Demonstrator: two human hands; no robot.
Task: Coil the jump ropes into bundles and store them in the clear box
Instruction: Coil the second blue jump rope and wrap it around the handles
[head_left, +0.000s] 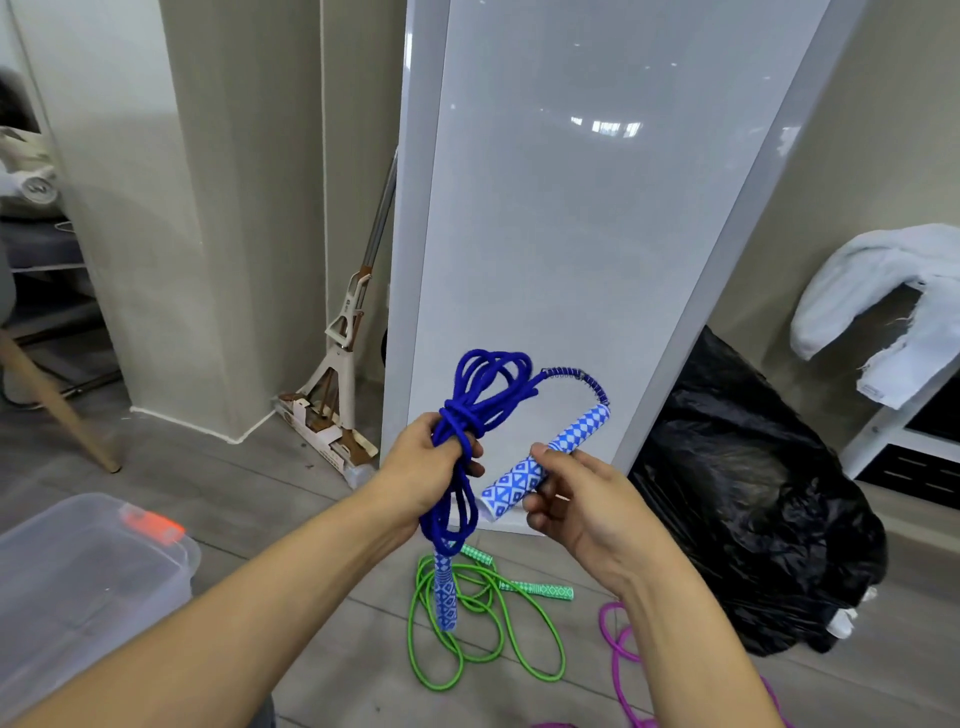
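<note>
My left hand (423, 465) grips a coiled bundle of blue jump rope (483, 395), with loops sticking up above the fist and hanging below it. One blue-and-white patterned handle (445, 592) dangles under that hand. My right hand (576, 493) pinches the other blue-and-white handle (550, 457), which is tilted up to the right. A green jump rope (483, 623) lies loose on the floor below. A pink rope (621, 660) lies to its right, partly behind my right forearm. The clear box (78, 582) with an orange latch stands at the lower left, lid on.
A tall white panel (571, 208) leans against the wall straight ahead. A mop (343, 364) stands left of it. A full black bin bag (753, 493) sits at the right, beside a white rack draped with a pale towel (883, 291). A wooden chair leg (57, 405) is at the left.
</note>
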